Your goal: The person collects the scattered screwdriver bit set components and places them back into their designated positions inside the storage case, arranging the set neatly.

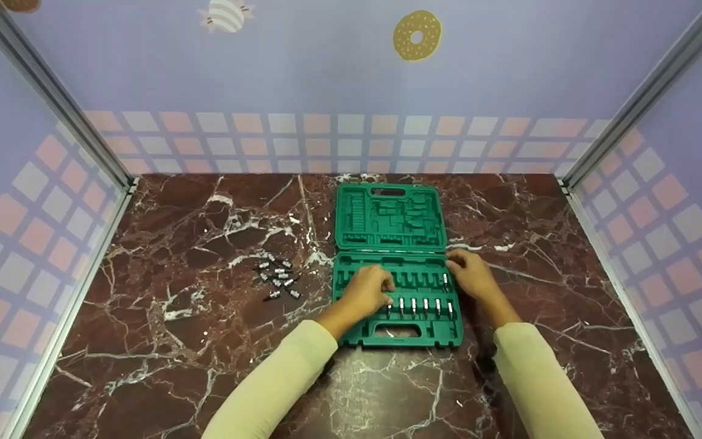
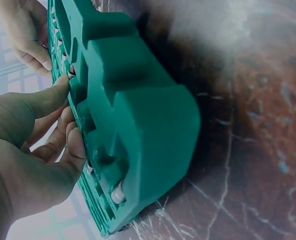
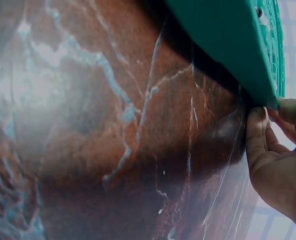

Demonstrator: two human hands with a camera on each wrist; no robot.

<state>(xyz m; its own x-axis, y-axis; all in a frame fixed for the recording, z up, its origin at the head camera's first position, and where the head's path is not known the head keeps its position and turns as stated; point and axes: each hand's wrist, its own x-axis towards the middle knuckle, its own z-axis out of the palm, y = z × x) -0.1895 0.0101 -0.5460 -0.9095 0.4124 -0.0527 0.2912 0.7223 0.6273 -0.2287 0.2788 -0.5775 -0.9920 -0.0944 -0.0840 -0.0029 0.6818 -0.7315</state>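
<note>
A green plastic tool case [image 1: 397,244] lies open on the marbled table, its lid folded back. My left hand [image 1: 368,289] is over the lower half. In the left wrist view its thumb [image 2: 58,92] touches the end of a bit socket [image 2: 71,73], with the other fingers bent beside it over the slots. Several bit sockets [image 1: 414,306] stand in the front row, and a single bit socket [image 1: 446,280] sits in the row behind. My right hand [image 1: 471,275] pinches the case's right edge near the hinge, thumb on top and fingers against the side.
A loose pile of bit sockets [image 1: 278,275] with dark tips lies on the table left of the case. Patterned walls [image 1: 351,143] enclose the table [image 1: 174,366] at the back and both sides. The case has a handle opening [image 1: 397,331] at its front.
</note>
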